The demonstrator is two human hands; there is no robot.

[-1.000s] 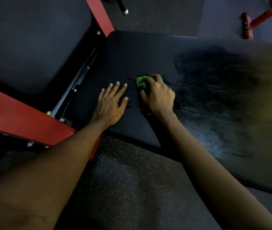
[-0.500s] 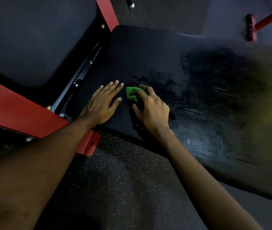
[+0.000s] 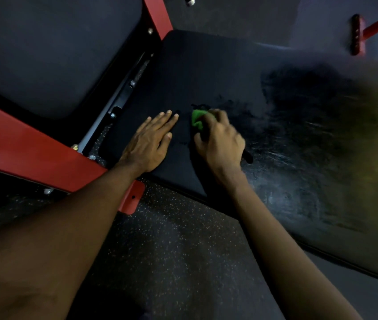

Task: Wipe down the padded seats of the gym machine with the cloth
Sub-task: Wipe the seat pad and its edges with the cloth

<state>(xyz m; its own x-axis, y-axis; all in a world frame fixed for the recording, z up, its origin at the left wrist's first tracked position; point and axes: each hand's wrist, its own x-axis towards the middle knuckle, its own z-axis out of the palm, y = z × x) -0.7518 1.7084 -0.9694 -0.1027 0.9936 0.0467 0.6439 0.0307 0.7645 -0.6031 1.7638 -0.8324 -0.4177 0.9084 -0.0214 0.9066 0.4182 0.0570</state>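
Shifted green cloth (image 3: pixel 197 118) slightly away from left hand (image 3: pixel 148 142), laid flat, fingers straight, on padded seat (image 3: pixel 206 72). Gripped cloth bunched in right hand (image 3: pixel 220 139) against seat. Judged soft, light, limp; best held wadded.

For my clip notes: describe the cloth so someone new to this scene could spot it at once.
Start at the large black padded seat beside the red frame. The left hand lies flat on it; beside it the right hand grips the cloth, a small bunched wad poking out in front. It is the only bright green thing in view.
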